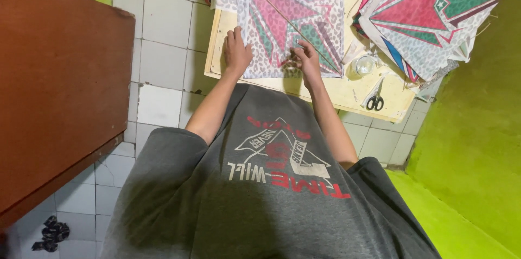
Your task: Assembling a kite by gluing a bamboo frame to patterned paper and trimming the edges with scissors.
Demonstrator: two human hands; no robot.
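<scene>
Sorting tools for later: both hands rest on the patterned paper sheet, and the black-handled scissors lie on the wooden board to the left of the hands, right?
Not quite. In the head view the black-handled scissors lie to the right of the hands, left and right, on the wooden board. Both do rest on the patterned paper sheet.

Single head camera, looking steeply down over wearer's chest; table (347,93) at top of frame, floor (163,47) left, moderately near.

Left hand (237,50) lay flat on a patterned kite sheet (293,20) atop a pale wooden board (347,93); right hand (305,58) pinched at its lower edge. Thin stick (296,26) ran diagonally across. Beside: scissors (374,99), small clear jar (363,65), stacked kites (429,12). Brown table (54,85) to the left.
</scene>
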